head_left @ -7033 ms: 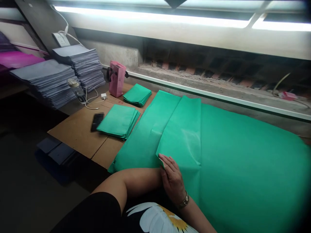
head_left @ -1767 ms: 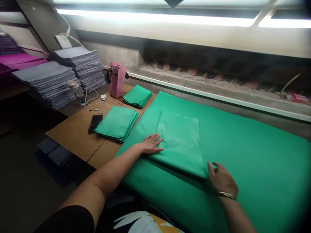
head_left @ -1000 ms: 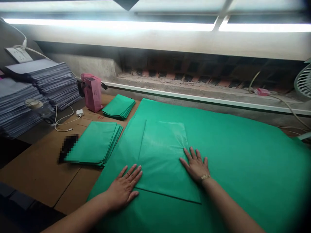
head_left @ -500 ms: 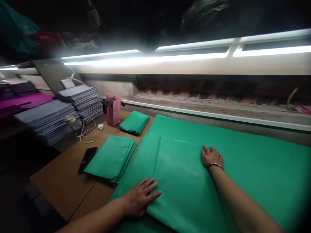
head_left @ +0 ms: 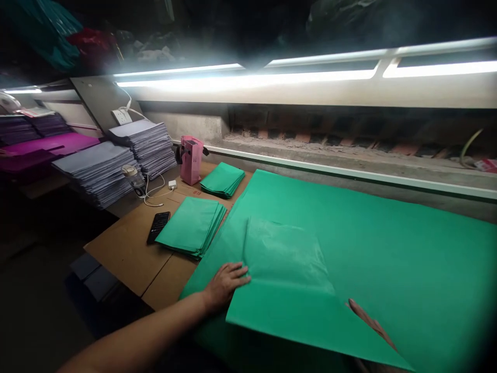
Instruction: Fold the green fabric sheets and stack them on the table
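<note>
While a black rectangular phone (head_left: 158, 228) and a stack of cut green sheets (head_left: 191, 223) sit left of centre, the left hand (head_left: 223, 285), lower centre, rests palm-down, fingers loose, at the left edge of a creased green sheet (head_left: 287, 259). That sheet spans centre to lower right, near flap raised. Right hand (head_left: 368, 321), lower right, mostly behind the flap; can't tell its grip. Looks like flap handling; controlling it calls for left side pinned, right corner guided evenly.
</note>
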The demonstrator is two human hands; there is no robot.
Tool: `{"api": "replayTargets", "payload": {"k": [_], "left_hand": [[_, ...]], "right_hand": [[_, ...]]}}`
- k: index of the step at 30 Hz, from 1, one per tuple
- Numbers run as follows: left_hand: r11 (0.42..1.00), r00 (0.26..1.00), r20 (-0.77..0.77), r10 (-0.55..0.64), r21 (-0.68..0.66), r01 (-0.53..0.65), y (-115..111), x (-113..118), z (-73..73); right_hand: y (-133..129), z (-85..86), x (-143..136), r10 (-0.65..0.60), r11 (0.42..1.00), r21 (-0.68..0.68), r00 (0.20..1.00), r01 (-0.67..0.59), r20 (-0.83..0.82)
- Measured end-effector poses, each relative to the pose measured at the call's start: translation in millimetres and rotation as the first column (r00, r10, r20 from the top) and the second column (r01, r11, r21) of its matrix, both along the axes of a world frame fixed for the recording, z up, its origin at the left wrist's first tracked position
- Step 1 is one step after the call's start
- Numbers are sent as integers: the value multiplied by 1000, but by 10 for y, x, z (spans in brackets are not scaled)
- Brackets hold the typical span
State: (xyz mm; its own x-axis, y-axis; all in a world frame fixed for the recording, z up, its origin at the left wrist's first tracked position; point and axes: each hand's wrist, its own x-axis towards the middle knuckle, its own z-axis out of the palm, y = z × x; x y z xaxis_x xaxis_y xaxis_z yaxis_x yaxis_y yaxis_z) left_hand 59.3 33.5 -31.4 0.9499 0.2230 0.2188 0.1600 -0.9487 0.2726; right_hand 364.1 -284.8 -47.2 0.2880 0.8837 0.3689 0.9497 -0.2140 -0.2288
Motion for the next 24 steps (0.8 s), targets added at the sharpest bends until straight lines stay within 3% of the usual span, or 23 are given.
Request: {"api": "replayTargets", "payload": {"k": [3, 6, 9, 11, 13, 15, 16, 20, 22, 24], "left_hand": [[991, 997, 72, -26, 131, 17, -317, -412, -40], [983, 990, 121, -75, 173, 53, -370, -473, -25], [992, 986, 104, -130, 18, 129, -254, -320, 61], [968, 995, 45, -94, -228, 102, -148, -181, 165], [844, 994, -92, 50, -529, -92, -42, -37, 281], [648, 950, -252, 183, -696, -310, 57, 105, 379], [579, 926, -307, 220, -723, -377, 102, 172, 414], [439, 853, -412, 320, -734, -519, 235, 388, 501], [332, 805, -497, 324, -737, -589, 271, 450, 536], [265, 780, -555, 289, -737, -622, 290, 483, 563]], "right_hand": [[-110, 75, -254, 11, 999, 49, 1000, -12, 13], [-67, 80, -287, 91, 995, 40, 995, -93, 44], [-18, 36, -210, 166, 986, 4, 986, -166, -22], [35, 54, -152, 115, 993, -15, 977, -120, -178], [140, 138, -117, -47, 992, -125, 928, 1, -369], [298, 262, -114, -254, 949, -291, 843, 122, -474], [388, 325, -122, -341, 917, -361, 803, 169, -489], [695, 493, -155, -561, 772, -573, 719, 274, -411], [770, 515, -154, -601, 720, -629, 718, 294, -352], [797, 511, -150, -594, 712, -636, 738, 297, -320]]}}
